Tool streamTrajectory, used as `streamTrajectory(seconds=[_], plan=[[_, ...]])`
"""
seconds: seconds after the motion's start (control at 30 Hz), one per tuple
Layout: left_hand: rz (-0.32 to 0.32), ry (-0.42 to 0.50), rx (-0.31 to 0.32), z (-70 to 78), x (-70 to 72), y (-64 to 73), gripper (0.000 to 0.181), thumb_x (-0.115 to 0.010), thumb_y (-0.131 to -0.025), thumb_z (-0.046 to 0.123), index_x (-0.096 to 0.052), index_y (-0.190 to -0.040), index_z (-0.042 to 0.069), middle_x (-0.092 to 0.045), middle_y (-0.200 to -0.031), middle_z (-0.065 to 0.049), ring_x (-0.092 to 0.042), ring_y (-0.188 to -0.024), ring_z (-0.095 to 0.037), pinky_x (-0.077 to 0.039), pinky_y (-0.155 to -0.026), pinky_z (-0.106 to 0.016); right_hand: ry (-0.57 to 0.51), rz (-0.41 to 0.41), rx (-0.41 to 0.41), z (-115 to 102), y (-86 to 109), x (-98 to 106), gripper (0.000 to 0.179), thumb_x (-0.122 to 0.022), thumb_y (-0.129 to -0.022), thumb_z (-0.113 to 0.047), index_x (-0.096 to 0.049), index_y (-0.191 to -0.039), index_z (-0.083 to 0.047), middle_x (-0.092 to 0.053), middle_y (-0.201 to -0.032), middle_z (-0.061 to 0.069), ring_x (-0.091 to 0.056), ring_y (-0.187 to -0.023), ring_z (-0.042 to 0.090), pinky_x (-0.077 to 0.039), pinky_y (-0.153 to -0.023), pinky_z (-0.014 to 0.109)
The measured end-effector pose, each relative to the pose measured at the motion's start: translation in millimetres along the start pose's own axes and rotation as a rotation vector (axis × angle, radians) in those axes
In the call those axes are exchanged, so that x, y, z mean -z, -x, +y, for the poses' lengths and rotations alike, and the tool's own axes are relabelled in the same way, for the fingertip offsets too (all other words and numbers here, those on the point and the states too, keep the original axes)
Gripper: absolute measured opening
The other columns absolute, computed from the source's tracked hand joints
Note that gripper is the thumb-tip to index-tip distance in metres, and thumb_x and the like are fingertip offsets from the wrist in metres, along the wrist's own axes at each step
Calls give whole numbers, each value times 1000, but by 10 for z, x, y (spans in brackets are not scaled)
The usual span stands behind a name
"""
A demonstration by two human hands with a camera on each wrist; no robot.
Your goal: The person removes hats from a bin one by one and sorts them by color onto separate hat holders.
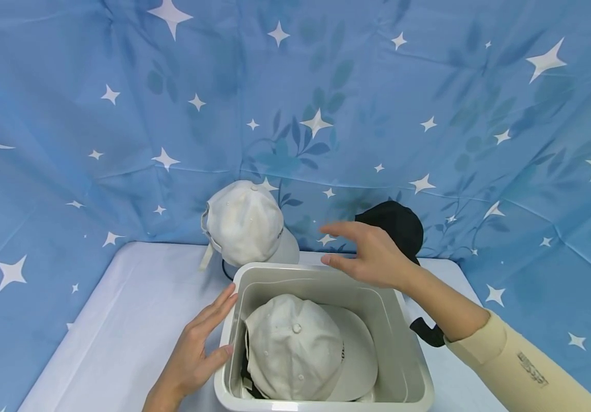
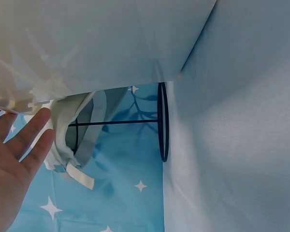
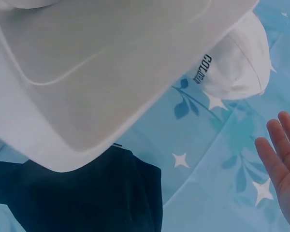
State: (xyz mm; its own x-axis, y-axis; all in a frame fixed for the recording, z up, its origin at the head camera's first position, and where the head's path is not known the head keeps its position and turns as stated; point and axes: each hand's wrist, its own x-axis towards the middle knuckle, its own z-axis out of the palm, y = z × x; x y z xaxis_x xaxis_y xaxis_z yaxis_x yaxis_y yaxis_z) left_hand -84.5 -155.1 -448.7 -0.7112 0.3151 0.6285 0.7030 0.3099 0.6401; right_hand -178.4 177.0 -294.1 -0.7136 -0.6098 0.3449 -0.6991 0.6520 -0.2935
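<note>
A light grey plastic bin (image 1: 414,349) stands at the front of the table with a white baseball cap (image 1: 295,343) inside, its brim toward the right. Straight fingers of my left hand (image 1: 192,349) touch the bin's left side, thumb near the rim. My right hand (image 1: 373,254) hovers over the bin's back right part, fingers spread and holding nothing. Behind it, partly hidden by the hand and arm, is a black cap (image 1: 398,226). Another white cap (image 1: 244,223) sits behind the bin's left back corner; the left wrist view shows it on a thin black wire stand (image 2: 163,121).
Something black lies under the white cap at the bin's left inner wall. A black curved piece (image 1: 429,332) shows right of the bin beside my sleeve. The white-covered table (image 1: 120,332) ends at a blue star-patterned curtain (image 1: 197,143) hanging behind and at both sides.
</note>
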Motion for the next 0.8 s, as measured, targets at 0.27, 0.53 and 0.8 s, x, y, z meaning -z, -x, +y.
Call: streamTrajectory(seconds=[0.27, 0.53, 0.8], plan=[[2, -3, -9, -4, -3, 1, 72, -59, -69, 6, -44, -139, -2, -35, -147, -20, -38, -133, -32, -25, -108, -21, 22, -50, 27, -54, 151, -66, 58, -64, -83, -51, -55, -133, -24, -54, -133, -5, -51, -122, 13, -45, -94, 40], [-5, -3, -4, -3, -5, 2, 73, -58, -68, 4, -43, -139, -1, -34, -148, -19, -38, -133, -33, -25, -108, -20, 2, -73, 46, -70, 294, -121, 67, -65, -79, -57, -50, -136, -25, -53, -132, -9, -51, -120, 11, -46, -93, 40], [-4, -2, -9, 9, -1, -2, 73, -58, -68, 4, -43, -139, -2, -34, -148, -20, -37, -133, -33, -25, -108, -20, 8, -97, 36, -71, 420, -184, 71, -65, -76, -61, -51, -136, -24, -53, -132, -9, -52, -119, 12, -46, -92, 41]])
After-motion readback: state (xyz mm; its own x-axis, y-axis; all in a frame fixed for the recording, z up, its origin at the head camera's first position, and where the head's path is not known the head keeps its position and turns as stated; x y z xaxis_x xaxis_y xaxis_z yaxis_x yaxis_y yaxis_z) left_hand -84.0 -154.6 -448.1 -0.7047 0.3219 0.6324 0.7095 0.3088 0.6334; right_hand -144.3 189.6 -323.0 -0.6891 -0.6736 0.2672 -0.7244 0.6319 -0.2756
